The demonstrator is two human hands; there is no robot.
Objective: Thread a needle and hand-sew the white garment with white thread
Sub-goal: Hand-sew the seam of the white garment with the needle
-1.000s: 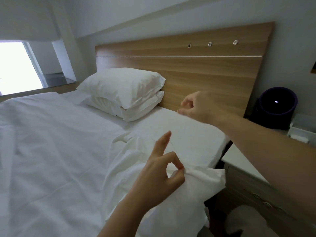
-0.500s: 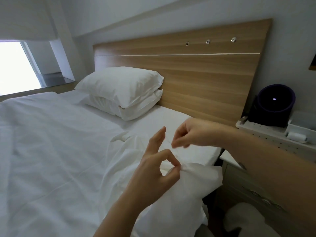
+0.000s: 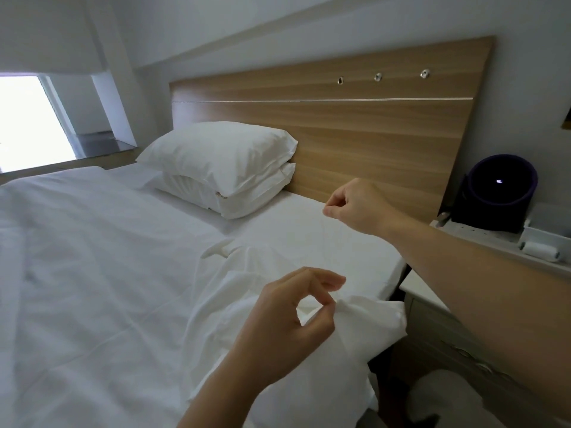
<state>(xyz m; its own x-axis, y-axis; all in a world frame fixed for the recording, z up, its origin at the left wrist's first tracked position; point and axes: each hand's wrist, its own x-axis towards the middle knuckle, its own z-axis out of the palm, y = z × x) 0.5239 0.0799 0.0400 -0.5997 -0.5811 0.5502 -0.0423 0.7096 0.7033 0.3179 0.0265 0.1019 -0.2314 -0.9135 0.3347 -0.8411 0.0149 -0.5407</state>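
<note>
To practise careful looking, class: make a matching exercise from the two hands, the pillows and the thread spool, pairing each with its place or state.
1 left hand
2 right hand
3 pillows
4 thread spool

a stacked against the headboard
b lies on the white tray
c fingers pinch the white garment
d held up, fingers pinch white thread

Pairs: 1-c, 2-d, 3-a, 4-b.

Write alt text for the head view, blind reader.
A left hand pinches a fold of white garment at the bed edge; the right hand, raised toward the wooden headboard, pinches a faint thread running down to it. Two stacked white pillows lie behind.
</note>
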